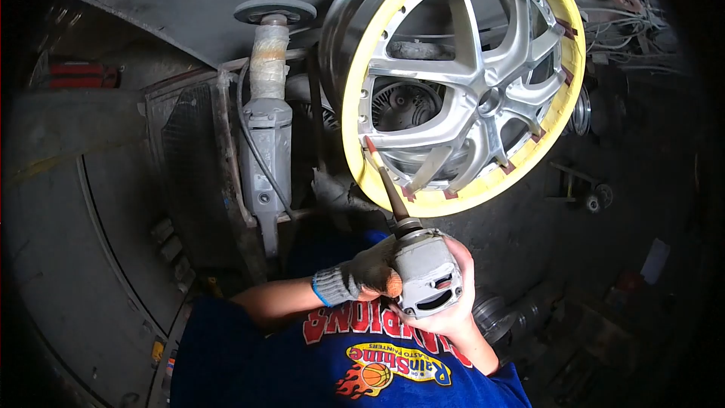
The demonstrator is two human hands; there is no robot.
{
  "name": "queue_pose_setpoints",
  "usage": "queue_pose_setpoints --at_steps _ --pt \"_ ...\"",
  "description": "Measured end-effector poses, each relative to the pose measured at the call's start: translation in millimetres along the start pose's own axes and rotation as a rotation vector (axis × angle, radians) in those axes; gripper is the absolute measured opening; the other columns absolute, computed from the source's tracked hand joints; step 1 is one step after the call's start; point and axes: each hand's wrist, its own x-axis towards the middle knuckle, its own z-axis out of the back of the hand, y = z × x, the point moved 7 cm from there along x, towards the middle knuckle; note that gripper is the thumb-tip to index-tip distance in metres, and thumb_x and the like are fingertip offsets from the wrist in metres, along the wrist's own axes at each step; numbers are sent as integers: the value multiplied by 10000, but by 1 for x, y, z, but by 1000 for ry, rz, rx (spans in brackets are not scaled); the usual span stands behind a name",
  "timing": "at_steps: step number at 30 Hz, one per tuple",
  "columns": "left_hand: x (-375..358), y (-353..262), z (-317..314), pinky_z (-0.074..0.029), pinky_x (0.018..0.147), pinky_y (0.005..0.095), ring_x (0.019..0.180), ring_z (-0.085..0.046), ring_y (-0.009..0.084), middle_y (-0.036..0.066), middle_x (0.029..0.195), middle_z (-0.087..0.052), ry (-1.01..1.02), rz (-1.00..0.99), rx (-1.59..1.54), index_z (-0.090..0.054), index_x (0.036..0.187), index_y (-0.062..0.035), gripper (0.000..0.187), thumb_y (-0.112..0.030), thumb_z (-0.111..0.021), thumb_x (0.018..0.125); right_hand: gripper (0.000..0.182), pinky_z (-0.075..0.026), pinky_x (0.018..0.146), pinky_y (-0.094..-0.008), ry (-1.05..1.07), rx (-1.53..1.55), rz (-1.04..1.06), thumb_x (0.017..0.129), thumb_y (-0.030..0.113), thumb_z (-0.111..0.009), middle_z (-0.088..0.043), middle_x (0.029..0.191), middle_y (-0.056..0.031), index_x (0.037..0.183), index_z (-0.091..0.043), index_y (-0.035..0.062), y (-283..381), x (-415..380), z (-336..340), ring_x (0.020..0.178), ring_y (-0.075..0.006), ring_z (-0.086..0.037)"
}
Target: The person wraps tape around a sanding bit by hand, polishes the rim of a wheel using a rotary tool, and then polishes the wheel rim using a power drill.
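A grey power tool (428, 270) with a long tapered nose is held between both hands. My left hand (361, 270), in a grey knit glove with a blue cuff, wraps round the tool's left side near its neck. Bare, my right hand (458, 298) cups the right side and underside of its body. The reddish tip of the nose meets the lower left part of a silver alloy wheel (423, 135), where a spoke joins the rim. Yellow covering (350, 110) runs round the wheel's outer lip, with dark red tabs along its inner edge.
A large grey grinder (268, 136) with a disc on top stands left of the wheel, its cable hanging beside it. Other wheels (408, 106) show behind the spokes. Cables (623, 30) lie at the upper right. Metal parts (495, 317) sit at the lower right.
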Motion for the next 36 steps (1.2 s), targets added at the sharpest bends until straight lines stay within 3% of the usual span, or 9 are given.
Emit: queue_pose_setpoints --at_steps 5,7,9,16,23,29,36 --pt "-4 1 3 -445 973 344 1177 -519 182 70 1254 -556 3 -8 0 -415 1352 -55 1095 -416 -938 460 1084 -414 991 -388 23 59 -25 501 155 -922 -478 1256 -188 1356 -285 -39 -1 1 -3 1148 -256 -531" --pt "-3 -1 2 -446 973 344 1180 -516 181 70 1261 -552 3 -14 -4 -411 1355 -56 1092 -417 -936 468 1066 -431 985 -408 -38 22 -3 481 238 -926 -478 1272 -226 1349 -362 -20 -3 0 0 1166 -321 -536" --pt "0 3 6 -442 978 345 1180 -515 180 68 1263 -550 -43 44 37 -402 1363 -56 1089 -416 -932 483 1069 -426 987 -409 -55 -2 -18 477 238 -927 -475 1273 -225 1348 -364 -20 -6 -4 3 1169 -319 -531" --pt "-1 1 3 -427 995 347 1193 -502 175 67 1265 -546 -20 -19 44 -392 1369 -58 1077 -438 -917 509 1071 -411 996 -420 -42 21 -42 469 250 -928 -462 1276 -221 1343 -371 -18 -11 -4 2 1174 -330 -512" --pt "-1 7 4 -436 987 348 1178 -519 179 68 1255 -558 -40 29 58 -404 1362 -57 1095 -443 -924 479 1071 -404 1006 -423 -74 -10 -35 478 254 -924 -461 1281 -231 1346 -361 -20 -11 -10 4 1192 -331 -499" --pt "-4 9 3 -446 972 349 1169 -529 183 69 1256 -565 57 -14 -9 -411 1357 -50 1062 -403 -923 496 1073 -410 1004 -417 -15 62 -50 481 229 -922 -451 1291 -232 1352 -348 -23 -3 -8 -1 1192 -334 -506" --pt "-1 12 2 -445 976 347 1174 -523 189 68 1241 -565 26 18 -4 -417 1349 -58 1082 -398 -934 461 1077 -455 976 -393 -52 1 -1 494 226 -920 -529 1252 -231 1365 -335 -17 -2 -9 1 1129 -305 -590"
